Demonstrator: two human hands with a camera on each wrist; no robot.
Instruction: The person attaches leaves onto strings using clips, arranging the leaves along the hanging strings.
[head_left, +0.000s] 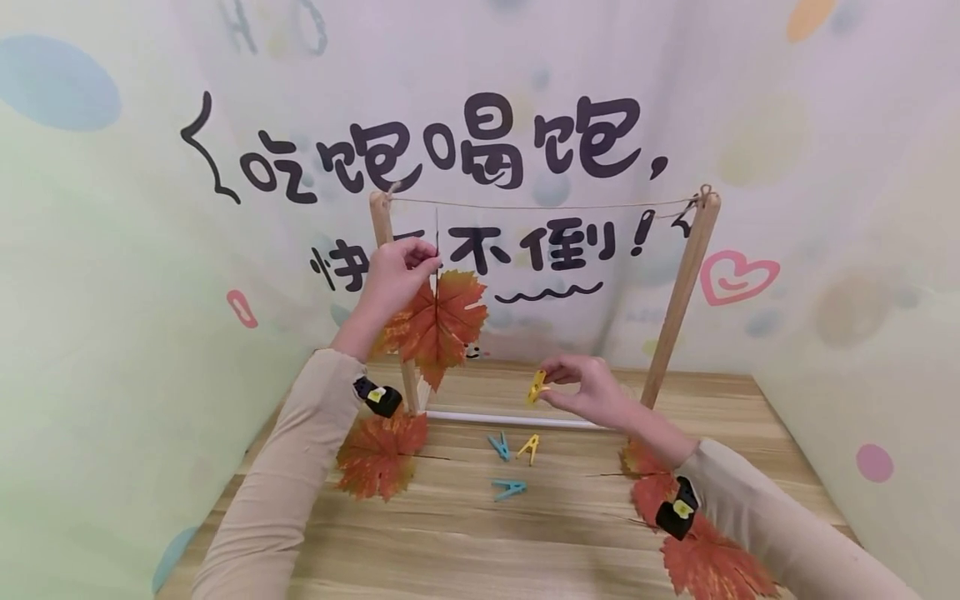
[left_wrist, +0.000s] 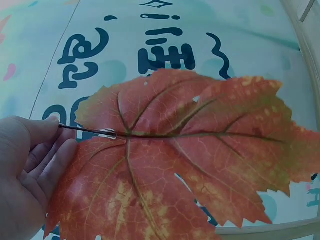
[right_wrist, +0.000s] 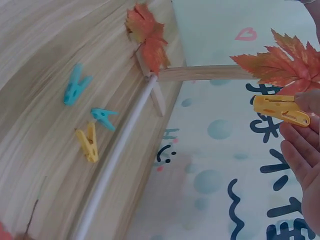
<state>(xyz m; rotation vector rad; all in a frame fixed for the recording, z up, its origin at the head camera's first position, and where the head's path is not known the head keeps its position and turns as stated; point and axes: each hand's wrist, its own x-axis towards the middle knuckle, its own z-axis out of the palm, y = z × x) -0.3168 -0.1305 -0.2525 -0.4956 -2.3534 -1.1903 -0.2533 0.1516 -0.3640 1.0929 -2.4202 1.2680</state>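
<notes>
My left hand (head_left: pixel 401 271) pinches the thin dark stem of an orange-red artificial maple leaf (head_left: pixel 450 321). The blade hangs below the fingers, and the stem's tip points up close to the twine (head_left: pixel 525 206). In the left wrist view the leaf (left_wrist: pixel 200 135) spreads out broadly from its stem. Lower and to the right, my right hand (head_left: pixel 592 390) holds a yellow clothespin (head_left: pixel 536 387) between thumb and fingers. The right wrist view shows that clothespin (right_wrist: pixel 280 109) side-on, overlapping the leaf behind it.
Twine spans the left post (head_left: pixel 382 223) and right post (head_left: pixel 678 300) of a wooden frame, with a white rod (head_left: pixel 517 420) low between them. Two blue clothespins (head_left: pixel 509 489) and a yellow one lie on the table (head_left: pixel 450 550). More leaves lie left (head_left: pixel 382 454) and right (head_left: pixel 716 558).
</notes>
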